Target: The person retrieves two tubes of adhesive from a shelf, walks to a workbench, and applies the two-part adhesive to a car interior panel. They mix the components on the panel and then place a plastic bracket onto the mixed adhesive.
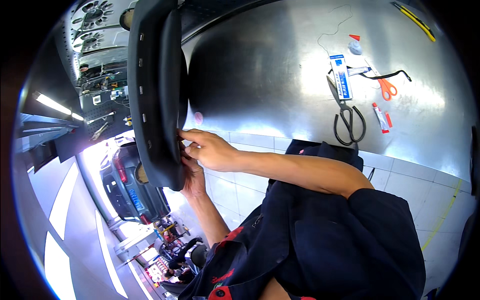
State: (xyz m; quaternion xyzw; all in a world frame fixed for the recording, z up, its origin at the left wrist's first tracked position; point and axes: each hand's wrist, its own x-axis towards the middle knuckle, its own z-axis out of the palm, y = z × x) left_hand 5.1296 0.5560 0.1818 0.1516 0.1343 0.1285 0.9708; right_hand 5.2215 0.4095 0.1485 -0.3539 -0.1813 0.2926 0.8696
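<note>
A long dark grey padded trim panel (170, 75), with a row of small metal clips along one face, stands beside the metal table. Its lower end is gripped by my left hand (194, 179), whose fingers partly go out of sight behind it. My right hand (215, 151) is closed at the panel's edge, just above the left one, with index finger and thumb drawn together. Whatever may lie between those fingertips is too small to make out. The two hands nearly touch.
On the metal table (270, 110) lie black-handled scissors (345, 112), a blue-and-white box (341, 77), orange-handled scissors (387, 89), a red-and-white tube (381, 118), a loose thread (332, 27) and a yellow utility knife (415, 21). A parked car (132, 185) stands beyond the panel.
</note>
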